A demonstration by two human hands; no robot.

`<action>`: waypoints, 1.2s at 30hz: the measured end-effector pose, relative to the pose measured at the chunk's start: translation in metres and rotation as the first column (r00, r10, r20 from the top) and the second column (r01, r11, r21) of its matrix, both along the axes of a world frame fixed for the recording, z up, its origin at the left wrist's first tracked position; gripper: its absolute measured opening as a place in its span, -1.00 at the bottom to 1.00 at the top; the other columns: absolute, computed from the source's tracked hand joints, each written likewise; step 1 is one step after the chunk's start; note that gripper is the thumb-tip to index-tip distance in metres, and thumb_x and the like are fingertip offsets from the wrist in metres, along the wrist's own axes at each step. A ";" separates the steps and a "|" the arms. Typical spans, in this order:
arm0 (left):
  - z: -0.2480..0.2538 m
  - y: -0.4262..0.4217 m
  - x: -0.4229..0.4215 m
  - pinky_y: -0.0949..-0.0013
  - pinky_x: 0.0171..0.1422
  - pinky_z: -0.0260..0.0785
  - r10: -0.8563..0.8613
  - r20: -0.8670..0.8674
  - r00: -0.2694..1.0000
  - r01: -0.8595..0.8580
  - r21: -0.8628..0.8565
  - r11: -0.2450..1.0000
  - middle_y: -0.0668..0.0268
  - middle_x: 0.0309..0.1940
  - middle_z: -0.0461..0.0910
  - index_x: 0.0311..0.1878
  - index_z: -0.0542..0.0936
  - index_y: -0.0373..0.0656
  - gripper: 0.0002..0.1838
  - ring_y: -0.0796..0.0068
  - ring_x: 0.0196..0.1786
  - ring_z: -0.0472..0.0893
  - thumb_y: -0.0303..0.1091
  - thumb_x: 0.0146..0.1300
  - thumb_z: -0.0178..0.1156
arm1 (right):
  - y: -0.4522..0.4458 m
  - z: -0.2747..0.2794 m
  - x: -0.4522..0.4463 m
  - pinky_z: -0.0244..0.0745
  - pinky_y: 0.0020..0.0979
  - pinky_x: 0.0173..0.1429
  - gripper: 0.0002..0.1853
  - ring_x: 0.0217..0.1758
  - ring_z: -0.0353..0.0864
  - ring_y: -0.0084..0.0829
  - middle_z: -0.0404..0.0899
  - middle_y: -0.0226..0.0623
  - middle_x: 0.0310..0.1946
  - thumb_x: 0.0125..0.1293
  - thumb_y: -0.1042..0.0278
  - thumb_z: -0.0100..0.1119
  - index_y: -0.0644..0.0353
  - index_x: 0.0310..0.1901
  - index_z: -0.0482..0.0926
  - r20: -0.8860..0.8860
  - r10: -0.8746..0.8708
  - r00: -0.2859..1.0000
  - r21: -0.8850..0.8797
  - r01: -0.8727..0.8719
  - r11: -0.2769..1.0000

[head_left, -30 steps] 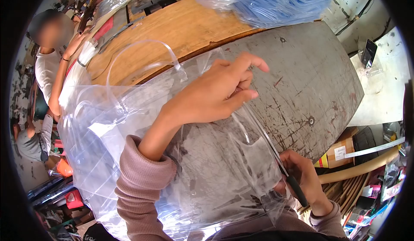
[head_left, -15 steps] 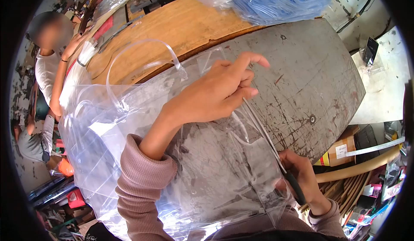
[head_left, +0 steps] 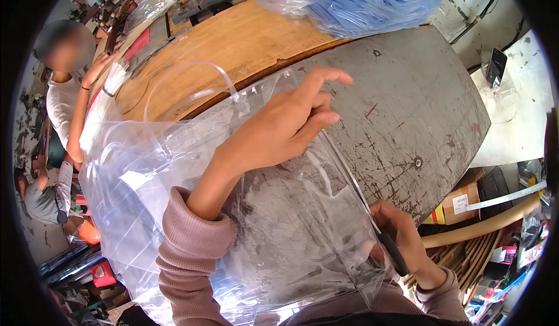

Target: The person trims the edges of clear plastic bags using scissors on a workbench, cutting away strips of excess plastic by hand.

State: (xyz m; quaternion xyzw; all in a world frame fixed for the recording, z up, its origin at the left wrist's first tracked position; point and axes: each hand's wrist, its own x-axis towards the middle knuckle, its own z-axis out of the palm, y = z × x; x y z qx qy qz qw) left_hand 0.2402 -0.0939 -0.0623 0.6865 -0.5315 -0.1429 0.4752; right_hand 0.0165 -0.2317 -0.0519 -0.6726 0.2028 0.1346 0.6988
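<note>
Now, one clear plastic bag (head_left: 291, 227) is spread near left on one grey tabletop (head_left: 419, 87) under the half-curled left hand (head_left: 273, 125), whose hold cannot be told. One black-handled cutting tool (head_left: 392, 254) is grasped by the right hand (head_left: 409, 238).

Bag (head_left: 273, 209) on the table (head_left: 407, 99), scissors (head_left: 393, 256) along its right edge, sheet pile (head_left: 372, 5) behind, phone (head_left: 496, 67) farther right

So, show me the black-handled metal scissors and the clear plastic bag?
Black-handled metal scissors (head_left: 393, 255): head view, on the black handle.
Clear plastic bag (head_left: 279, 221): head view, on its transparent side.
</note>
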 end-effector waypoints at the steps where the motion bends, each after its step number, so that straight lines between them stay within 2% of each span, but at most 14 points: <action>1: 0.000 0.000 0.000 0.51 -0.38 0.03 -0.002 -0.001 1.000 0.002 0.000 1.000 0.44 -0.66 0.16 0.21 0.21 -0.20 -0.55 0.61 -0.56 0.14 -0.51 0.27 0.03 | -0.001 0.000 0.000 0.03 -0.65 -0.46 -0.60 -0.55 0.18 -0.77 0.28 -0.60 -0.60 -0.02 0.33 0.41 0.26 -0.22 0.40 -0.001 -0.002 1.000 0.000 0.002 1.000; 4: 0.001 0.000 -0.001 0.53 -0.37 0.03 0.004 -0.030 1.000 -0.003 0.023 1.000 0.45 -0.65 0.16 0.22 0.20 -0.21 -0.55 0.63 -0.55 0.13 -0.52 0.27 0.01 | -0.001 -0.005 -0.001 0.01 -0.65 -0.46 -0.59 -0.56 0.16 -0.77 0.27 -0.61 -0.61 -0.02 0.34 0.40 0.27 -0.21 0.39 -0.007 0.010 1.000 -0.004 -0.010 1.000; 6: 0.000 0.000 -0.001 0.54 -0.36 0.04 -0.002 -0.031 1.000 0.002 -0.007 1.000 0.45 -0.64 0.17 0.22 0.20 -0.20 -0.55 0.64 -0.54 0.14 -0.53 0.27 0.00 | 0.000 -0.010 -0.003 0.02 -0.64 -0.47 -0.60 -0.55 0.16 -0.77 0.27 -0.61 -0.62 -0.02 0.35 0.40 0.27 -0.21 0.40 0.057 -0.019 0.998 -0.032 0.021 0.999; 9: 0.003 0.000 -0.001 0.54 -0.35 0.05 0.020 -0.090 0.996 -0.017 0.038 0.999 0.45 -0.63 0.18 0.22 0.19 -0.20 -0.56 0.65 -0.53 0.15 -0.52 0.28 -0.02 | -0.001 -0.011 -0.007 0.04 -0.63 -0.47 -0.57 -0.55 0.16 -0.77 0.27 -0.60 -0.62 -0.04 0.37 0.41 0.28 -0.18 0.40 0.028 -0.010 1.000 -0.044 0.011 0.999; 12: 0.002 0.000 -0.001 0.54 -0.35 0.06 0.015 -0.071 0.997 -0.014 0.011 1.000 0.46 -0.62 0.19 0.22 0.19 -0.20 -0.57 0.66 -0.52 0.16 -0.50 0.29 -0.02 | -0.001 -0.009 -0.010 0.06 -0.63 -0.48 -0.54 -0.55 0.19 -0.76 0.29 -0.58 -0.61 -0.05 0.37 0.42 0.29 -0.14 0.40 -0.029 -0.009 1.000 -0.036 0.008 0.999; 16: 0.002 0.000 -0.002 0.54 -0.35 0.05 0.034 -0.063 0.997 -0.034 0.014 0.999 0.45 -0.62 0.20 0.22 0.19 -0.21 -0.57 0.65 -0.52 0.16 -0.47 0.30 -0.01 | -0.003 -0.009 -0.006 0.08 -0.64 -0.48 -0.55 -0.56 0.21 -0.75 0.32 -0.56 -0.61 -0.03 0.39 0.40 0.30 -0.13 0.40 0.020 0.011 1.000 -0.085 -0.010 0.996; 18: 0.005 0.000 -0.004 0.54 -0.35 0.06 0.048 -0.039 0.998 -0.046 0.035 0.998 0.44 -0.62 0.22 0.22 0.19 -0.21 -0.56 0.64 -0.52 0.17 -0.45 0.31 0.00 | -0.003 0.005 0.001 0.21 -0.66 -0.34 -0.53 -0.39 0.33 -0.75 0.44 -0.52 -0.41 -0.04 0.36 0.38 0.31 -0.12 0.37 -0.092 0.013 0.996 -0.012 -0.014 1.000; 22: 0.010 -0.001 -0.006 0.52 -0.35 0.07 0.067 -0.080 0.995 -0.062 0.073 0.995 0.42 -0.63 0.23 0.22 0.18 -0.22 -0.56 0.62 -0.52 0.18 -0.45 0.31 0.00 | 0.000 0.007 0.002 0.21 -0.67 -0.37 -0.53 -0.40 0.33 -0.77 0.44 -0.52 -0.43 -0.03 0.36 0.40 0.31 -0.13 0.39 -0.092 -0.034 0.995 0.016 0.036 0.999; 24: 0.005 -0.002 -0.005 0.53 -0.33 0.09 0.072 -0.052 0.996 -0.071 0.020 0.997 0.42 -0.62 0.24 0.22 0.19 -0.22 -0.57 0.62 -0.52 0.19 -0.45 0.31 0.00 | -0.003 -0.005 -0.003 0.11 -0.59 -0.49 -0.53 -0.57 0.24 -0.73 0.35 -0.54 -0.64 0.02 0.30 0.43 0.32 -0.13 0.40 -0.026 0.064 0.998 -0.133 -0.067 0.989; 28: 0.004 -0.001 -0.004 0.54 -0.30 0.11 0.077 -0.030 0.997 -0.077 -0.001 0.997 0.41 -0.61 0.24 0.22 0.19 -0.22 -0.57 0.63 -0.50 0.21 -0.46 0.32 0.00 | -0.001 -0.012 -0.007 0.12 -0.59 -0.50 -0.53 -0.56 0.27 -0.73 0.38 -0.52 -0.65 0.03 0.30 0.43 0.32 -0.12 0.40 0.017 0.086 0.996 -0.186 -0.081 0.979; 31: 0.012 0.001 -0.009 0.54 -0.28 0.13 0.096 -0.018 0.995 -0.095 0.022 0.995 0.41 -0.60 0.27 0.22 0.18 -0.20 -0.58 0.62 -0.49 0.22 -0.47 0.32 -0.01 | 0.001 -0.010 -0.009 0.12 -0.61 -0.48 -0.54 -0.57 0.27 -0.73 0.37 -0.54 -0.65 0.03 0.28 0.42 0.31 -0.13 0.40 0.081 0.036 0.996 -0.108 -0.027 0.994; 34: 0.014 -0.001 -0.016 0.51 -0.28 0.15 0.100 -0.011 0.995 -0.100 0.024 0.995 0.40 -0.60 0.28 0.23 0.16 -0.17 -0.57 0.60 -0.48 0.24 -0.49 0.33 -0.02 | -0.002 0.000 -0.015 0.16 -0.63 -0.45 -0.51 -0.54 0.31 -0.73 0.40 -0.52 -0.61 0.00 0.26 0.45 0.29 -0.13 0.40 0.059 0.008 0.998 -0.074 -0.003 0.997; 36: 0.012 -0.002 -0.023 0.48 -0.30 0.17 0.082 0.042 0.996 -0.081 -0.013 0.997 0.38 -0.59 0.30 0.23 0.15 -0.14 -0.56 0.55 -0.48 0.26 -0.49 0.32 0.00 | -0.009 0.005 -0.027 0.20 -0.62 -0.42 -0.50 -0.50 0.34 -0.72 0.42 -0.51 -0.56 -0.04 0.28 0.47 0.26 -0.13 0.40 0.054 0.047 0.997 -0.124 -0.040 0.992</action>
